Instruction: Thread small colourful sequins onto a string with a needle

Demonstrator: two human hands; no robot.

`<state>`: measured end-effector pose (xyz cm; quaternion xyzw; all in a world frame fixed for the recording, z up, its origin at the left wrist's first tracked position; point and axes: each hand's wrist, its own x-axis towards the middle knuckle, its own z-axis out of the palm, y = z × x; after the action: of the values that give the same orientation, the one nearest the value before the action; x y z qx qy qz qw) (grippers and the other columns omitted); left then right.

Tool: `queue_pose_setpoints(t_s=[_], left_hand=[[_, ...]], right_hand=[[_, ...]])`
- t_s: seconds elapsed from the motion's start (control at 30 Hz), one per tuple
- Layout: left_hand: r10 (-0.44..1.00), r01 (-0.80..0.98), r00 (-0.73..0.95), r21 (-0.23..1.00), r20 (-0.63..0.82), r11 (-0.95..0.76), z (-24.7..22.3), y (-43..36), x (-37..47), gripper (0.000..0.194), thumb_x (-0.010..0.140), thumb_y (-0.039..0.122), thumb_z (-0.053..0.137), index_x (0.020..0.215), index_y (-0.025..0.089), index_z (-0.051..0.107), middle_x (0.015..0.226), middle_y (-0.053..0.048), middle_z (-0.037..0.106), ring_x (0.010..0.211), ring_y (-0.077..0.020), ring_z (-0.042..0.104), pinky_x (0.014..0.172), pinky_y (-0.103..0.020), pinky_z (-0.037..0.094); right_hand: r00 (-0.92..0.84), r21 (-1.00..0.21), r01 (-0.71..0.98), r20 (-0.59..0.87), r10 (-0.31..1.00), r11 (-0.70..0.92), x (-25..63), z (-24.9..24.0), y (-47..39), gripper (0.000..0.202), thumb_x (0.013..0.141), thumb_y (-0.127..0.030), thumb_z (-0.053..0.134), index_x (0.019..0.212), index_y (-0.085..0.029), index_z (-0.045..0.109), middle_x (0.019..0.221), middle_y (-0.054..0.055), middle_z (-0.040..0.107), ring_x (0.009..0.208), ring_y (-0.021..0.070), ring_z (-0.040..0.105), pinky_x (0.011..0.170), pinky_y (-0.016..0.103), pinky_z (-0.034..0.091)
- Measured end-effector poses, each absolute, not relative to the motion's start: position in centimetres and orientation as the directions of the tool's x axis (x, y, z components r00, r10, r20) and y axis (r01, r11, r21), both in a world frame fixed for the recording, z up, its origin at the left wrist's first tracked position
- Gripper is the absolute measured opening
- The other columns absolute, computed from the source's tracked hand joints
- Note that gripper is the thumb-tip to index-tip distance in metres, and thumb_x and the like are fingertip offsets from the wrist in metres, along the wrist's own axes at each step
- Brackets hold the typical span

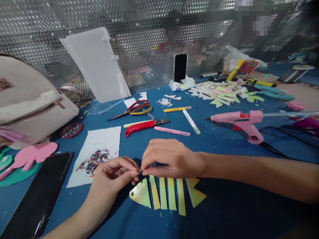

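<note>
My left hand and my right hand meet fingertip to fingertip above the blue table. Both are pinched on a tiny dark thing between them, too small to name. Just below lies a fish cut into pieces: a yellow-green head with a black eye, several strips set side by side, and a notched tail. My right hand hides the upper ends of the strips. Left of my left hand, a white paper sheet bears a heap of small colourful beads or sequins.
Scissors, a red-handled cutter and markers lie beyond my hands. A pink glue gun with a cable is at right. Paper cutouts are heaped behind. A phone and a backpack occupy the left.
</note>
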<state>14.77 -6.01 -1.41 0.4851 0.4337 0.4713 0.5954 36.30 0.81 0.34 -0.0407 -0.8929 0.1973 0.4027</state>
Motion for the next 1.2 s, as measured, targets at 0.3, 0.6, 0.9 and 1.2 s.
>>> queue_pose_setpoints(t_s=[0.3,0.6,0.9,1.2], left_hand=[[0.976,-0.135,0.215,0.990,-0.018,0.048,-1.7,-6.1,14.5,0.013,0.081,0.021,0.082,0.071,0.020,0.075,0.070,0.000,0.071,0.060,-0.0089,0.065,0.059,-0.016,0.053],[0.973,-0.083,0.230,0.996,-0.021,0.041,-1.5,-6.1,14.4,0.012,0.081,0.021,0.081,0.072,0.019,0.075,0.068,-0.001,0.071,0.060,-0.0112,0.066,0.059,-0.018,0.054],[0.969,-0.070,0.249,0.997,0.005,0.013,-1.1,-6.3,14.8,0.017,0.076,0.020,0.085,0.064,0.019,0.073,0.064,0.000,0.068,0.060,-0.0104,0.061,0.058,-0.016,0.049],[0.971,0.013,0.236,0.999,0.035,-0.039,-0.6,-6.5,15.1,0.022,0.079,0.025,0.083,0.061,0.019,0.071,0.063,0.000,0.067,0.058,-0.0117,0.061,0.055,-0.018,0.048]], right_hand=[[-0.658,-0.302,-0.095,0.734,0.168,0.949,36.1,0.2,0.8,0.015,0.102,-0.020,0.059,0.091,-0.014,0.067,0.085,0.004,0.072,0.082,0.0131,0.062,0.079,0.025,0.051],[-0.643,-0.311,-0.030,0.734,0.220,0.950,36.0,0.1,0.5,0.016,0.100,-0.022,0.060,0.087,-0.015,0.066,0.083,0.003,0.071,0.078,0.0127,0.061,0.074,0.025,0.049],[-0.679,-0.181,-0.008,0.723,0.128,0.983,35.6,-0.3,0.3,0.015,0.102,-0.024,0.056,0.099,-0.014,0.067,0.089,0.003,0.072,0.082,0.0121,0.062,0.080,0.024,0.050],[-0.688,-0.274,0.015,0.695,0.209,0.962,35.6,0.0,0.1,0.012,0.097,-0.016,0.055,0.087,-0.018,0.062,0.085,0.001,0.070,0.077,0.0123,0.059,0.073,0.025,0.046]])
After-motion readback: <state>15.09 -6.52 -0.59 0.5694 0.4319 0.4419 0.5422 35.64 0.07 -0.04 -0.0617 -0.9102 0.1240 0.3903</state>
